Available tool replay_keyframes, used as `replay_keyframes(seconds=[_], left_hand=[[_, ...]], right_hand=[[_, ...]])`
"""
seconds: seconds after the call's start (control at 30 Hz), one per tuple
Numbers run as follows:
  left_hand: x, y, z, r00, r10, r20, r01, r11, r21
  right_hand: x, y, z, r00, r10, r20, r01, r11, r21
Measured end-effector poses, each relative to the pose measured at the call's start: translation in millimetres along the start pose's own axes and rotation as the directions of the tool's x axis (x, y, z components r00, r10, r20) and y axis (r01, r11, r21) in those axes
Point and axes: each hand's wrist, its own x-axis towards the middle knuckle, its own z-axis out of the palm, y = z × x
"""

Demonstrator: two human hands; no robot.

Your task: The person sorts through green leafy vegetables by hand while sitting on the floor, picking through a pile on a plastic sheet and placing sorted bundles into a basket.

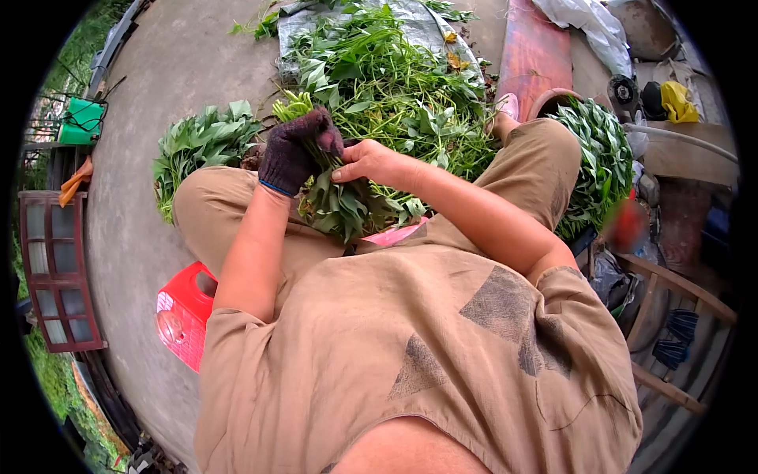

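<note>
In a dark knitted glove, my left hand (296,154) is closed round a bunch of leafy greens (335,207). The cut pale stems stick up past the glove, and the leaves hang down between my knees. My bare right hand (377,164) pinches the bunch just beside the glove, thumb against the leaves; its fingertips are partly hidden. Just beyond both hands lies a large loose heap of leafy greens (395,95), spread on a grey plastic sheet (426,24).
One pile of greens (207,146) sits by my left knee, and another pile (594,162) stands by my right. A red plastic stool (180,320) is at my left. Over to the right are a wooden frame (651,296) and a yellow bag (679,103). A reddish board (537,51) lies ahead.
</note>
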Motion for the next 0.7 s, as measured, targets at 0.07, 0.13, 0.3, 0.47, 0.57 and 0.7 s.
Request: replay_keyframes(seconds=[0.07,0.13,0.3,0.47,0.57,0.7], left_hand=[[0,5,15,0.997,0.052,-0.061,-0.057,0.995,-0.086],[2,14,8,0.994,0.057,-0.095,-0.069,0.99,-0.126],[1,15,3,0.949,0.057,-0.311,-0.056,0.998,0.011],[7,0,4,0.898,0.051,-0.436,-0.048,0.999,0.018],[10,-5,-6,0.865,0.092,-0.493,-0.1,0.995,0.011],[8,-3,-8,0.808,0.118,-0.577,-0.113,0.993,0.045]], right_hand=[[-11,-28,-30,0.993,0.075,0.09,-0.033,0.916,-0.401],[-16,-22,-76,0.99,0.004,-0.142,-0.092,0.782,-0.617],[-46,5,-142,0.883,0.074,-0.464,-0.463,-0.02,-0.886],[-52,59,-162,0.931,0.119,-0.345,-0.352,0.041,-0.935],[-47,57,-167,0.895,0.268,-0.356,-0.366,-0.011,-0.93],[-66,-12,-153,0.877,-0.21,-0.432,-0.369,0.28,-0.886]])
